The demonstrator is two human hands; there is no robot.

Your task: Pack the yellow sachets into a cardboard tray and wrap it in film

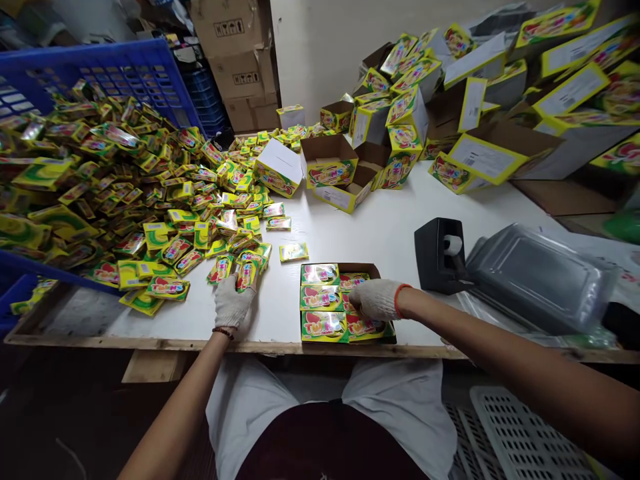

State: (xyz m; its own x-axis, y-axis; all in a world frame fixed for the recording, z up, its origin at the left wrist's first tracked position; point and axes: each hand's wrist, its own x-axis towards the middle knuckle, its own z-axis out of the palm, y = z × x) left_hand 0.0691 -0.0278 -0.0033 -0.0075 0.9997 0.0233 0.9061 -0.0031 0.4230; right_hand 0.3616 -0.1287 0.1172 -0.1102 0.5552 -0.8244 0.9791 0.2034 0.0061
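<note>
An open carton point(375, 271) at the table's front edge holds small yellow-green packets point(320, 298) printed "TWINS" in two columns. My right hand point(379, 299), in a white knit glove with an orange cuff, reaches over the carton's right column. Its fingers are bent down onto a packet there and partly hide it. To the left, my gloved left hand point(233, 303) grips a packet point(247, 272) at the edge of the heap, fingers closed around its lower end. Another packet point(220, 269) lies right beside those fingers. A single packet point(294, 252) lies flat between the heap and the carton.
A large heap of packets point(165, 193) spills from a blue crate point(167, 80) on the left. Printed cartons point(330, 163) stand and lie at the back and right. A black tape dispenser point(439, 257) and a clear plastic tray point(543, 273) sit on the right.
</note>
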